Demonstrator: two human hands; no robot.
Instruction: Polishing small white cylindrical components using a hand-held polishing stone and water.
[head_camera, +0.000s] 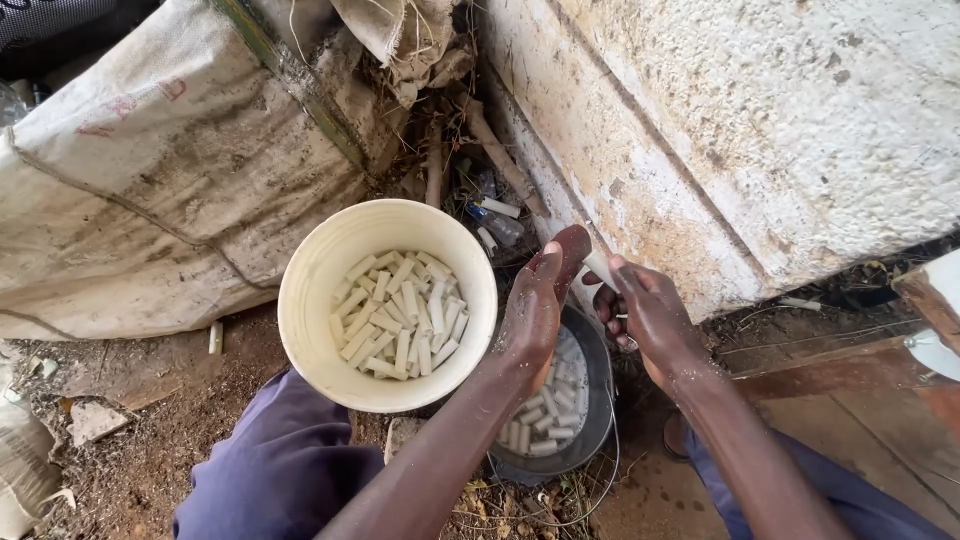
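Cassava root (572, 250) in left grip (530, 315); knife (603, 272), probably, right.

Dirt ground (150, 440): white bucket (310, 300), metal pan (590, 410), sacks (150, 180).

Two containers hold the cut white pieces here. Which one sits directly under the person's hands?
The dark metal pan, under the left hand and right hand. The cream round bucket stands beside it, clear of both hands.

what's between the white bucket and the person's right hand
The left hand, holding a brown-skinned, partly peeled piece, lies between the white bucket and the right hand, in the head view.
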